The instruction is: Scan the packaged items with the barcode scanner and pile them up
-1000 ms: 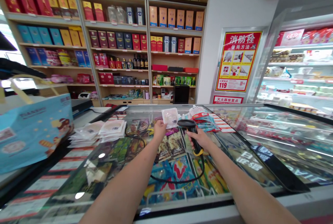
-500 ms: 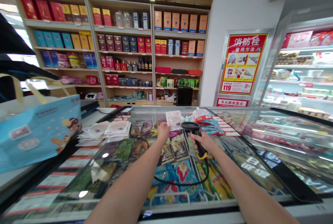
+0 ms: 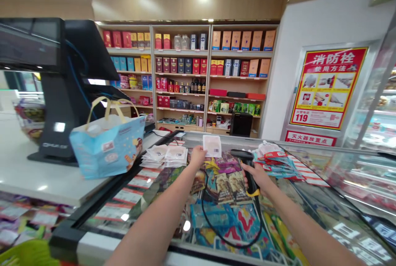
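Note:
My left hand (image 3: 198, 156) pinches the lower left edge of a flat white packet (image 3: 212, 146) with a small printed code, held up over the glass-topped freezer (image 3: 182, 249). A black barcode scanner (image 3: 250, 170) with yellow trim is in my right hand (image 3: 256, 177), its head turned toward the packet and its cable looping down over the glass. White packets (image 3: 175, 155) lie in two stacks to the left of my left hand. To the right of the scanner sits a pile of red and blue packets (image 3: 276, 162).
A blue paper bag (image 3: 108, 146) stands on the white counter (image 3: 55, 183) at left, beside a black register screen (image 3: 55, 88). Boxed goods fill the shelves (image 3: 182, 53) behind. A second glass case (image 3: 365, 175) is at right.
The view has swung left and the register has come into sight. The packet and scanner are still held, with a little more distance between them.

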Tool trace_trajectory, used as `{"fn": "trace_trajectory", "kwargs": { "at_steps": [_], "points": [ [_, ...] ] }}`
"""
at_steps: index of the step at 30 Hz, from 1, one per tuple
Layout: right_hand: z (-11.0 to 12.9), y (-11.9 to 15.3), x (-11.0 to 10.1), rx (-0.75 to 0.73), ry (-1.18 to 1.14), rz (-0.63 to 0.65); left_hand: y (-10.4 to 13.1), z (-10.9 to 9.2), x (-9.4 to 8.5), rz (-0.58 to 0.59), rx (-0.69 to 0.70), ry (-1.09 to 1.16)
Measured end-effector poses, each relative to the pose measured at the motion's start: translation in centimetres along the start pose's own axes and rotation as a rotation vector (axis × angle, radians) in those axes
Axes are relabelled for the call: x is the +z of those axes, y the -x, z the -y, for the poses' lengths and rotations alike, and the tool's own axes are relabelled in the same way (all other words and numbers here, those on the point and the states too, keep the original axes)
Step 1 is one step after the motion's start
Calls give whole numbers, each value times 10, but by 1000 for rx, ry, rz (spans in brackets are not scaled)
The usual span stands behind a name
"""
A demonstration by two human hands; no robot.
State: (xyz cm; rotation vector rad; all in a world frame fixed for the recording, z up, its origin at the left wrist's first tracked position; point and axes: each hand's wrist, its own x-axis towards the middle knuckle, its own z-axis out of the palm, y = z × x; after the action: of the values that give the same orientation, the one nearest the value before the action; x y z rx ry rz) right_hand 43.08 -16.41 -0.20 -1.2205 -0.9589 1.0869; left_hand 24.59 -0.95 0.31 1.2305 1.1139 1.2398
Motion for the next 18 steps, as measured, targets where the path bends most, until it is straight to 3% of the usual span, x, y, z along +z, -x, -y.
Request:
{"fn": "trace_trajectory", "kwargs": {
  "at_steps": [7, 11, 15, 18],
  "points": [
    [7, -19, 119, -19, 4, 194, -8, -15, -100, -166, 55, 23],
    [3, -26, 178, 43, 15, 272, -14, -22, -154, -313, 116, -226],
    [-5, -33, 214, 48, -2, 288, -22, -24, -198, -438, 215, -679],
    [-10, -38, 227, 61, -9, 296, -29, -20, -213, -502, 242, -812]
  ]
}}
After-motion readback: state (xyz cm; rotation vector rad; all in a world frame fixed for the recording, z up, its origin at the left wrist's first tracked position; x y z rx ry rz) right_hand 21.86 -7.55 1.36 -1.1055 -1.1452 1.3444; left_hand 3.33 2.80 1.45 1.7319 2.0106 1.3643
